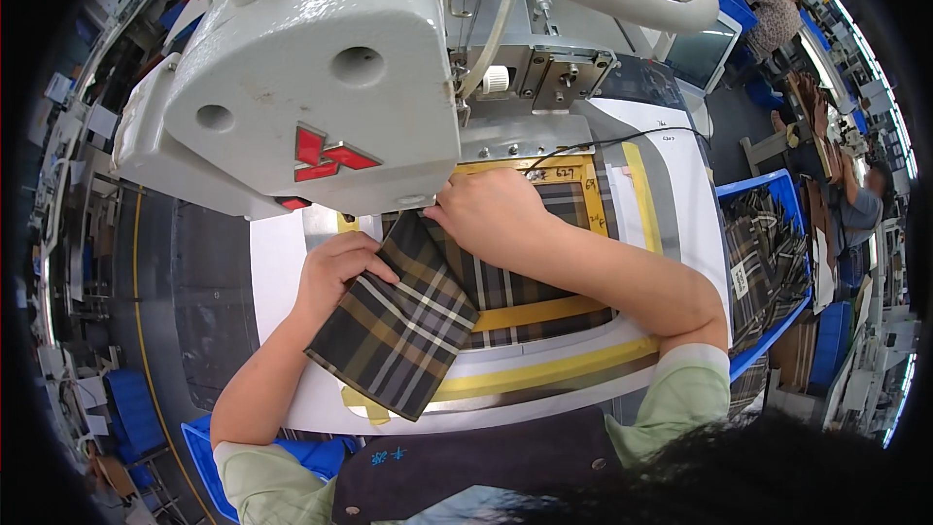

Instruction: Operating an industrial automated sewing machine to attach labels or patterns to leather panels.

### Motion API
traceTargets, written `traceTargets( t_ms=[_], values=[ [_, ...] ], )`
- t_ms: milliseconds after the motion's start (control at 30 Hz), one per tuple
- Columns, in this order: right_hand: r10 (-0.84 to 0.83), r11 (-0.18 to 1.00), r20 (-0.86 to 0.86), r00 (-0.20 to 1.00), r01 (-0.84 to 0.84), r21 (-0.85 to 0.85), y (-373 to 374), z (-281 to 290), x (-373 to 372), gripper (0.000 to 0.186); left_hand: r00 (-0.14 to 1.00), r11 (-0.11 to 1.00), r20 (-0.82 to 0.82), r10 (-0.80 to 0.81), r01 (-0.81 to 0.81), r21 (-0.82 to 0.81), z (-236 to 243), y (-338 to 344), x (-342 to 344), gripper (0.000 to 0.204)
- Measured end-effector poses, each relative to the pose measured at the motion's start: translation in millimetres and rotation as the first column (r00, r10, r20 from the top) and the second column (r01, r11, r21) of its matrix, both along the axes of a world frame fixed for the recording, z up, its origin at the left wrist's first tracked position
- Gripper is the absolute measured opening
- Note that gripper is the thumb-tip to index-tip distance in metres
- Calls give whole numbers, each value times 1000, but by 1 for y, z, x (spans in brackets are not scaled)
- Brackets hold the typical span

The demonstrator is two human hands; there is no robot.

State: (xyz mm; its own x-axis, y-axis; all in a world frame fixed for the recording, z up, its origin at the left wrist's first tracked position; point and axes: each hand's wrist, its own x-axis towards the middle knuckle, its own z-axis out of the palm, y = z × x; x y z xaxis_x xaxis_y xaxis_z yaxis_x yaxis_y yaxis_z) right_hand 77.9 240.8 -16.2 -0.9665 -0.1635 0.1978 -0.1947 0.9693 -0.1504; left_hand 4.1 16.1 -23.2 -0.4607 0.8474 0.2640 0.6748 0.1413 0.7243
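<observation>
A folded plaid fabric piece (403,316), dark with tan and white stripes, lies slanted under the white sewing machine head (321,107). My left hand (340,267) pinches its upper left edge, thumb on top. At its top corner, just below the machine head, are the closed fingers of my right hand (491,214); the machine partly hides the fingertips. Beneath my right forearm a yellow frame (544,313) surrounds more plaid fabric (501,282). The folded piece overlaps the frame's left side.
White sheeting (292,301) with yellow tape (554,366) surrounds the frame. A blue crate (768,272) heaped with plaid pieces stands at the right; another blue crate (209,467) is at the lower left. A black cable (622,141) crosses behind the frame. Other people work at the far right.
</observation>
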Motion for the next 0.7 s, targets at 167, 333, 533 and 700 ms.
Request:
traceTargets(
  t_ms=[167,333,533,700],
  values=[
    [7,1000,-1,1000,-7,18,-3,-1,0,37,998,1000,-63,-23,23,-4,1,2,2,17],
    [-24,998,52,998,27,-61,-3,1,0,35,994,1000,-112,-21,21,-9,1,1,3,19],
    [-26,997,36,999,28,-68,-4,-1,3,28,992,1000,-125,-20,18,-17,5,3,5,18],
    [-80,990,57,995,86,-109,-7,-1,3,28,988,1000,-154,-15,13,-16,6,3,9,15]
  ],
)
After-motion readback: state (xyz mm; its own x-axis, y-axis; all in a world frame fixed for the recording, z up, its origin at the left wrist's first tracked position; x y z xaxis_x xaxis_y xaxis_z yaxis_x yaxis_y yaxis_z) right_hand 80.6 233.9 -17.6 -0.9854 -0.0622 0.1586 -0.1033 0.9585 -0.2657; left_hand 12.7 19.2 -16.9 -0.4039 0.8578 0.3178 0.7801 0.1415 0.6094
